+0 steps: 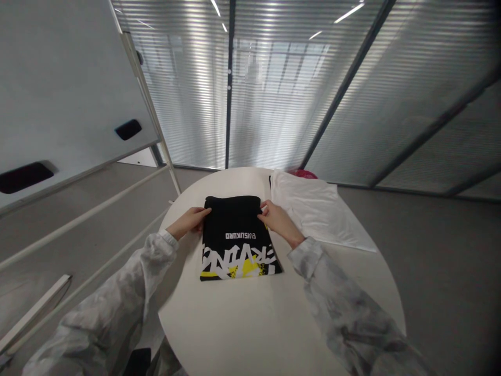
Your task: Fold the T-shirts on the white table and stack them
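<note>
Your left hand (pixel 191 219) and right hand (pixel 277 218) each pinch one side of one folded black graphic shirt (pixel 235 220) (one white cloth (pixel 313 209) lies nearby) on one table (pixel 242 324).

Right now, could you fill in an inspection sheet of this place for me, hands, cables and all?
Surface: white table, rounded edge.
Things in hand: black cloth, looks folded, white and yellow print.
Clutter: white cloth at the table's far right; pink thing beyond it, partly hidden.
Hands: left hand, fingers pinching the black cloth's far left edge; right hand, fingers at its far right edge, grip unclear.
Cables: thin dark line beside the white bar, left; cannot tell if a cable.
Surroundings: whiteboard left; ribbed wall ahead.
</note>
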The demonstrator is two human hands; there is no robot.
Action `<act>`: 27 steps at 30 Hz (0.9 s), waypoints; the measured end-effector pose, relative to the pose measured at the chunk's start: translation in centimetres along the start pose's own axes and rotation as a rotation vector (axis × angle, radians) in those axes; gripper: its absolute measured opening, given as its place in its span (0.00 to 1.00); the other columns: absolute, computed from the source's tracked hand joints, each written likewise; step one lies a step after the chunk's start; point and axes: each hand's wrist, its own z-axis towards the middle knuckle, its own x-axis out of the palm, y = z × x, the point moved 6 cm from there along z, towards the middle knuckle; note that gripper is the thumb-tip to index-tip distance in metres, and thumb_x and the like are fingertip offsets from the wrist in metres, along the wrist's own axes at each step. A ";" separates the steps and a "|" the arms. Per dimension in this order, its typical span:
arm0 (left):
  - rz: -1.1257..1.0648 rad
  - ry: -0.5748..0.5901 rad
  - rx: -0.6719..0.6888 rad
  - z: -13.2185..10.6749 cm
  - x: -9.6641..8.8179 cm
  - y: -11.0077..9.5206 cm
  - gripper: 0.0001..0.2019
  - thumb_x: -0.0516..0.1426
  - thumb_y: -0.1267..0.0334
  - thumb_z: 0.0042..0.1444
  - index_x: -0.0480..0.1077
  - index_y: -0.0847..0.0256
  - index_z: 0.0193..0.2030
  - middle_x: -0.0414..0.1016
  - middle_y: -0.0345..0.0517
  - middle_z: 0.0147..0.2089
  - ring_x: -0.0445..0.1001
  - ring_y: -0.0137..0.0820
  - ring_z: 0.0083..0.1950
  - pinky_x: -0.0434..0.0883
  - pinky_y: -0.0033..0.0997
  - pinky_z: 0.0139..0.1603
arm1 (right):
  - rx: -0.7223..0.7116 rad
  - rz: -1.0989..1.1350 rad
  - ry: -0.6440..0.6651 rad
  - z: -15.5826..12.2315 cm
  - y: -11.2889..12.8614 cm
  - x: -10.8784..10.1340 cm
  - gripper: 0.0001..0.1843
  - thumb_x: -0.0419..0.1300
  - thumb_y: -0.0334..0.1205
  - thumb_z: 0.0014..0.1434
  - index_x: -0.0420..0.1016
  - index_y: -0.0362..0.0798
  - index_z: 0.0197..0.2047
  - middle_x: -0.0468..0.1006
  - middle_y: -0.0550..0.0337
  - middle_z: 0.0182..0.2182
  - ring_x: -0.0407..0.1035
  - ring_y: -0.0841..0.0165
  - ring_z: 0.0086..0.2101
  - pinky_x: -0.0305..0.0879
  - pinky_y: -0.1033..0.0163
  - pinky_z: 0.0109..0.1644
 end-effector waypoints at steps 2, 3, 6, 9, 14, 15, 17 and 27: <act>-0.036 -0.059 -0.038 0.4 -0.2 0.1 0.24 0.63 0.38 0.66 0.73 0.61 0.46 0.73 0.41 0.27 0.75 0.33 0.22 0.66 0.29 0.21 | 0.100 0.082 0.060 0.2 -0.4 0.4 0.06 0.65 0.37 0.72 0.77 0.48 0.51 0.86 0.60 0.35 0.72 0.74 0.23 0.64 0.69 0.29; -0.057 -0.066 -0.051 0.5 -0.3 0.1 0.24 0.63 0.39 0.67 0.73 0.60 0.48 0.75 0.42 0.29 0.77 0.34 0.23 0.67 0.29 0.22 | 0.149 0.141 0.099 0.4 -0.6 0.5 0.05 0.63 0.38 0.73 0.77 0.47 0.50 0.86 0.60 0.34 0.71 0.74 0.21 0.64 0.69 0.27; -0.081 -0.019 -0.048 0.5 -0.2 -0.1 0.22 0.66 0.42 0.65 0.73 0.61 0.47 0.75 0.41 0.31 0.75 0.30 0.24 0.68 0.27 0.23 | 0.249 0.270 0.176 0.8 -1.1 0.7 0.07 0.65 0.38 0.71 0.78 0.45 0.51 0.84 0.61 0.28 0.71 0.73 0.18 0.65 0.69 0.24; -0.097 0.024 -0.028 0.2 -0.1 -0.6 0.25 0.70 0.41 0.59 0.72 0.62 0.43 0.73 0.39 0.30 0.73 0.27 0.23 0.67 0.26 0.23 | 0.241 0.275 0.219 1.2 -1.2 0.8 0.10 0.71 0.42 0.67 0.80 0.44 0.46 0.74 0.67 0.17 0.67 0.71 0.16 0.63 0.68 0.22; -0.121 0.087 0.049 -0.4 0.3 -1.3 0.29 0.74 0.38 0.52 0.73 0.62 0.41 0.71 0.37 0.29 0.69 0.25 0.24 0.65 0.26 0.24 | 0.201 0.274 0.223 1.4 -1.0 1.3 0.07 0.70 0.38 0.66 0.77 0.46 0.43 0.70 0.72 0.17 0.63 0.74 0.15 0.58 0.70 0.20; -0.124 0.092 0.062 -0.4 0.3 -1.3 0.29 0.74 0.38 0.51 0.73 0.62 0.41 0.70 0.36 0.27 0.68 0.25 0.23 0.64 0.26 0.23 | 0.198 0.268 0.203 1.4 -1.0 1.4 0.08 0.70 0.38 0.66 0.76 0.47 0.44 0.70 0.72 0.18 0.62 0.75 0.16 0.58 0.70 0.20; -0.130 0.084 0.083 -0.3 0.2 -1.1 0.28 0.75 0.39 0.52 0.72 0.61 0.39 0.67 0.35 0.25 0.65 0.24 0.22 0.63 0.25 0.23 | 0.187 0.255 0.166 1.4 -1.0 1.4 0.09 0.71 0.39 0.66 0.76 0.47 0.45 0.73 0.72 0.20 0.62 0.76 0.16 0.58 0.71 0.20; 0.106 -0.171 0.108 -0.3 -1.7 -0.5 0.22 0.67 0.42 0.62 0.73 0.60 0.36 0.69 0.37 0.21 0.67 0.27 0.18 0.62 0.25 0.21 | 0.171 0.115 0.045 0.9 -1.0 -0.5 0.08 0.71 0.40 0.67 0.77 0.47 0.44 0.84 0.61 0.31 0.70 0.73 0.21 0.60 0.67 0.27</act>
